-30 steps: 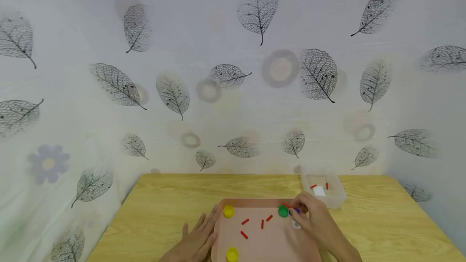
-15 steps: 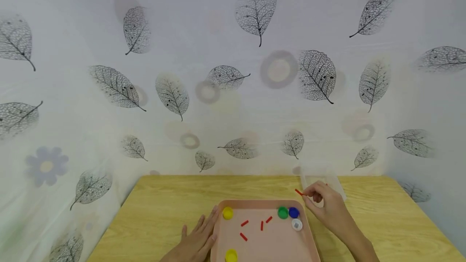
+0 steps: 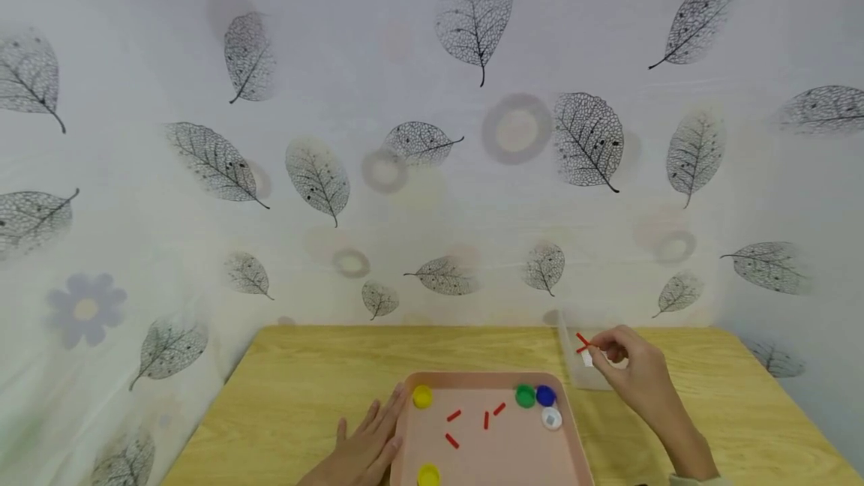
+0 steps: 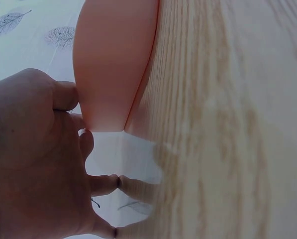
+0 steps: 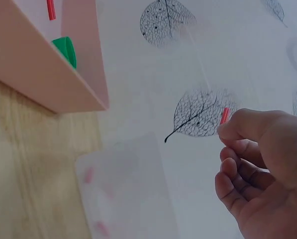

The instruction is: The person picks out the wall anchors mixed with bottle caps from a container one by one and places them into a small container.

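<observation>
My right hand [image 3: 637,373] pinches a short red stick [image 5: 224,115] between thumb and forefinger. It hovers over the translucent plastic box [image 3: 576,376] at the back right, which my fingers partly hide in the head view. Through the box's wall, the right wrist view shows blurred red sticks [image 5: 102,229] inside. My left hand [image 3: 364,445] lies along the left side of the pink tray [image 3: 493,377], fingers straight. In the left wrist view its upper fingers touch the tray's outer wall [image 4: 113,64], and the lower fingertips meet the table.
Inside the tray lie several red sticks [image 3: 486,420]. Yellow caps [image 3: 422,397] sit at its left side; a green cap [image 3: 525,396], a blue cap [image 3: 545,395] and a white cap [image 3: 551,418] fill the back right corner. A leaf-patterned curtain [image 3: 432,208] hangs behind the wooden table [image 3: 324,351].
My right hand has moved right from above the tray's caps to over the plastic box, carrying the red stick. The left hand has stayed against the tray.
</observation>
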The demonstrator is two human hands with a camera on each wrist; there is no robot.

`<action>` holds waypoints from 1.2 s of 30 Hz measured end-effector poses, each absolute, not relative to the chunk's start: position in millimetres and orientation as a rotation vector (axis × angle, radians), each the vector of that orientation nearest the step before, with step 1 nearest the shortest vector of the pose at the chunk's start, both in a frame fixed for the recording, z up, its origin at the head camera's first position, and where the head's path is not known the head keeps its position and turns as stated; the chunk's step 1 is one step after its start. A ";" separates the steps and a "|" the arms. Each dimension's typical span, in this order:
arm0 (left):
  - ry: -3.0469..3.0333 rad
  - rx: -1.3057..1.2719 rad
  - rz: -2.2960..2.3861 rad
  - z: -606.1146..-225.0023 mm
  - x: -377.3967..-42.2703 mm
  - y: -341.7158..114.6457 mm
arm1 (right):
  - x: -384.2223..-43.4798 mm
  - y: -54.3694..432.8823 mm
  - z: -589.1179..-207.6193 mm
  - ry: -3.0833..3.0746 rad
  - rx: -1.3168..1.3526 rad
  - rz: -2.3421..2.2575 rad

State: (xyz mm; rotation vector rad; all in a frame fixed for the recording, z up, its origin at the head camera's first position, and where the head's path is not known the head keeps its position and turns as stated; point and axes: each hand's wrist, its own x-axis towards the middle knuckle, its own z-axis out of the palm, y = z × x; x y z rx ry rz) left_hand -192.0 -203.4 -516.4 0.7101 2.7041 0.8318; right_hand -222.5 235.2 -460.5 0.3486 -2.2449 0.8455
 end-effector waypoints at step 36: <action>2.671 0.732 0.869 -522.7 -197.5 -204.6 | -237.1 259.2 -503.2 -2.218 0.129 0.786</action>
